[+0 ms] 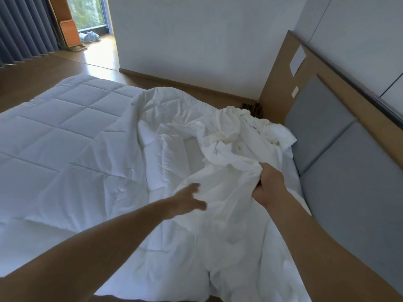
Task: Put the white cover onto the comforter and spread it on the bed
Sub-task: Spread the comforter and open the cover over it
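A quilted white comforter (65, 131) lies spread over the bed, smooth on the left and rumpled toward the right. The white cover (235, 136) is bunched in a crumpled heap at the head end, trailing down toward me. My right hand (269, 182) grips a fold of the cover in a fist, lifted a little off the bed. My left hand (187, 200) reaches over the cover's lower part with fingers straight and spread, blurred, just above or touching the cloth.
A grey padded headboard (340, 162) with a wooden frame runs along the right. A white wall (185, 40) stands behind the bed. Wooden floor (98, 59), grey curtains (24, 29) and a bright doorway lie at the far left.
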Demonstrator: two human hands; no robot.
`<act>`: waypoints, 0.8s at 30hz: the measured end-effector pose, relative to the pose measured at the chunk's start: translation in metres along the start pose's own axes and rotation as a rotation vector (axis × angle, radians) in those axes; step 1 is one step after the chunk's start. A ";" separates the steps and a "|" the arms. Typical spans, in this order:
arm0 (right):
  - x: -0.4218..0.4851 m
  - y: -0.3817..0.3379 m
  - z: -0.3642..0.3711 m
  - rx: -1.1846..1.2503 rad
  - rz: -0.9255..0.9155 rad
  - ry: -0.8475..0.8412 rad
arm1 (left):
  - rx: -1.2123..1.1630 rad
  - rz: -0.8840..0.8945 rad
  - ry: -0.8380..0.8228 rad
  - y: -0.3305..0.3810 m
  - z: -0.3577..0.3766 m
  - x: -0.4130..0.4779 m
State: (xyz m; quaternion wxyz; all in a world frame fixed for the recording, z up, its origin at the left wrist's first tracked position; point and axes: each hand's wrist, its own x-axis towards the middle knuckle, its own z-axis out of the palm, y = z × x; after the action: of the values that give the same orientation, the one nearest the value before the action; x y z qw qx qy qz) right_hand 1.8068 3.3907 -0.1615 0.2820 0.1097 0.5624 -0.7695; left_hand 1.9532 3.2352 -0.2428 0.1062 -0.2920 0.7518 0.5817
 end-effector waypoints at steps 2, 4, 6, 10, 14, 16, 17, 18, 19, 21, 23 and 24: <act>-0.002 0.001 0.014 0.040 0.035 -0.037 | 0.036 0.084 -0.307 0.024 0.030 -0.005; -0.004 -0.003 0.026 0.038 0.016 -0.041 | 0.115 0.121 -0.289 0.030 0.055 0.001; -0.006 -0.011 0.034 -0.025 -0.045 -0.069 | 0.170 0.158 -0.116 0.032 0.064 0.004; -0.006 -0.023 0.029 0.063 -0.059 -0.079 | -0.197 0.115 -0.020 0.037 0.042 0.005; -0.026 -0.022 0.020 -0.219 0.030 -0.167 | -0.527 0.109 -0.108 0.056 0.012 -0.007; -0.037 -0.006 0.018 -0.533 0.082 -0.201 | -0.572 0.117 -0.204 0.071 0.006 -0.018; -0.041 0.001 0.017 -0.649 0.094 -0.208 | -0.563 0.120 -0.246 0.075 0.005 -0.022; -0.042 0.007 0.017 -0.715 0.099 -0.223 | -0.534 0.117 -0.303 0.075 0.005 -0.023; -0.044 0.009 0.016 -0.742 0.103 -0.253 | -0.485 0.103 -0.329 0.073 0.005 -0.026; -0.046 0.008 0.015 -0.709 0.110 -0.315 | -0.411 0.066 -0.370 0.062 0.006 -0.031; -0.046 0.008 0.015 -0.732 0.091 -0.332 | -0.390 0.036 -0.376 0.049 0.008 -0.034; -0.047 0.010 0.016 -0.776 0.058 -0.320 | -0.387 0.029 -0.371 0.043 0.010 -0.034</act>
State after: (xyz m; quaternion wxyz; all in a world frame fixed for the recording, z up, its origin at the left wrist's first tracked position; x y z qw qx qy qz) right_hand 1.8531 3.3881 -0.1413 0.4075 -0.1099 0.7564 -0.4997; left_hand 1.9547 3.2620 -0.1937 0.1760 -0.1844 0.5984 0.7596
